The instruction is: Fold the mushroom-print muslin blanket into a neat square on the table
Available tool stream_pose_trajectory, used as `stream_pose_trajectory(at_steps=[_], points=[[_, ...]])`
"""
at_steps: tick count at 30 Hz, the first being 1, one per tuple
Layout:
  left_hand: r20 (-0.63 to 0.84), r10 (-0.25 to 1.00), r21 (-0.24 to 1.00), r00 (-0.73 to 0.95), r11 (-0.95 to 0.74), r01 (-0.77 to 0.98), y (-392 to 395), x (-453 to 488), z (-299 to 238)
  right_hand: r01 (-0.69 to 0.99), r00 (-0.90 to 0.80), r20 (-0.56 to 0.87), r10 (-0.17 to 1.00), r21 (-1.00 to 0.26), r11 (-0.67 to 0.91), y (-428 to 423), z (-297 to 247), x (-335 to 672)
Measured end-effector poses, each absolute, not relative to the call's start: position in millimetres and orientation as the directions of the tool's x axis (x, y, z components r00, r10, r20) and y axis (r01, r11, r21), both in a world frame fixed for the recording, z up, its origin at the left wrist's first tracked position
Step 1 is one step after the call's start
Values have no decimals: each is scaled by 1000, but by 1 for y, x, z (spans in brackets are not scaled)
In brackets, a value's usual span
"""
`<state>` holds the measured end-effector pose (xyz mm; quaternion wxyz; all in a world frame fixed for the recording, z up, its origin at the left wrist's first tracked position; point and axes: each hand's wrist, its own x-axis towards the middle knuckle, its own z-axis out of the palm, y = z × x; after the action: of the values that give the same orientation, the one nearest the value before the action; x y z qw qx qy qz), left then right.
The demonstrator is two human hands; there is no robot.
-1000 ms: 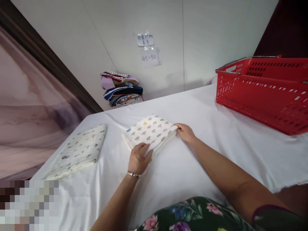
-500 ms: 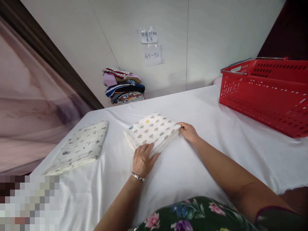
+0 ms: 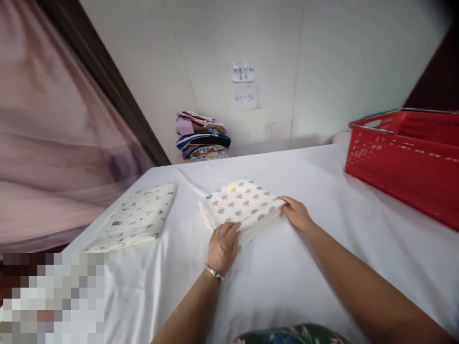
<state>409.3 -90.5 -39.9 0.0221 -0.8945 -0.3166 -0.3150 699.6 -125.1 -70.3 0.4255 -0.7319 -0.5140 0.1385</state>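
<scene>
A folded white cloth (image 3: 244, 203) with grey mushroom prints and a few yellow, blue and green ones lies on the table in front of me. My left hand (image 3: 224, 246) is closed on its near edge, fingers over the top and thumb mostly hidden. At the right corner, my right hand (image 3: 296, 212) pinches the cloth between thumb and fingers. Between the hands the near edge is slightly raised, and a lower layer shows under it. A second folded cloth (image 3: 139, 215), white with small dark and green prints, lies to the left, touched by neither hand.
A white sheet covers the table (image 3: 308, 267). On the right stands a red plastic basket (image 3: 401, 172) with a metal handle. Behind the far edge is a stack of folded fabrics (image 3: 203, 138) against the wall. A pink curtain (image 3: 71, 143) hangs along the left side.
The view has shifted, so everything sits lower and further right. My left thumb has moved in against the cloth, and the near edge has lifted, showing a layer beneath.
</scene>
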Motion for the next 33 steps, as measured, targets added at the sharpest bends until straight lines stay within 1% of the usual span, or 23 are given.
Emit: stream_pose_trajectory(at_steps=[8, 13, 17, 21, 28, 31, 33], points=[[522, 585, 202, 621, -792, 576, -94, 409, -41, 608, 435, 195, 879, -784, -127, -125, -76, 705], [511, 586, 179, 629, -788, 589, -90, 405, -33, 606, 473, 225, 852, -785, -129, -124, -77, 703], [452, 598, 170, 661, -786, 594, -92, 405, -33, 608, 484, 187, 855, -774, -175, -124, -76, 702], [422, 619, 187, 663, -775, 604, -96, 407, -33, 602, 470, 202, 860, -785, -145, -124, -75, 703], [441, 619, 189, 650, -772, 606, -95, 408, -34, 600, 478, 237, 846, -791, -117, -122, -76, 701], [463, 603, 173, 650, -780, 601, -94, 407, -35, 616, 471, 236, 850, -778, -126, -121, -76, 701], [472, 597, 167, 648, -783, 600, -93, 407, -36, 651, 445, 261, 857, -751, -110, -121, -76, 701]])
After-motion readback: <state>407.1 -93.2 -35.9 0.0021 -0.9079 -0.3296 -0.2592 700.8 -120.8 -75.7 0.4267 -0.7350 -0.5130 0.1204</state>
